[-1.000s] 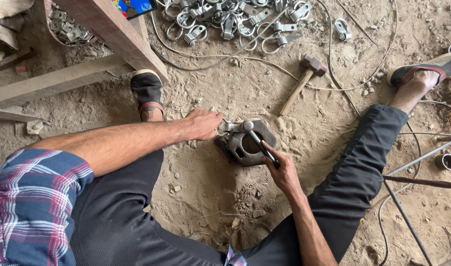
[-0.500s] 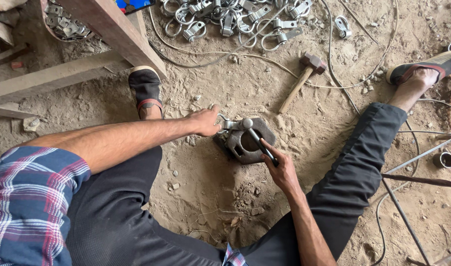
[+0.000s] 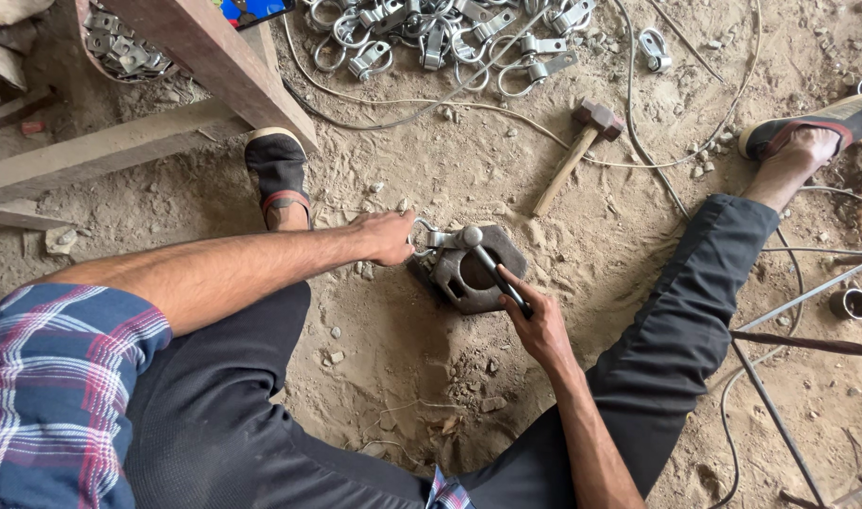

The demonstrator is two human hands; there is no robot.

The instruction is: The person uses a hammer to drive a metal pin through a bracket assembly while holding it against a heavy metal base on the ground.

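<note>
A metal clamp piece (image 3: 429, 236) was pinched by the closed fingers of the left hand (image 3: 386, 237) on the heavy iron block (image 3: 469, 273), which lay on the dirt floor (image 3: 384, 377). A dark rod-like tool (image 3: 492, 273) was gripped by the right hand (image 3: 540, 325), fingers wrapped tight. 1 hammer (image 3: 582, 141) lay beyond, apart.

A heavy, dark iron block (image 3: 469, 273), roughly hexagonal with a round hollow in its top, is lying flat on the dirt floor between the outstretched legs. A bent metal clamp (image 3: 433, 236), pale grey, is resting across the block's upper left edge. A slim dark rod with a rounded metal head (image 3: 487, 264) is leaning slantwise over the hollow, its head touching the clamp.
</note>
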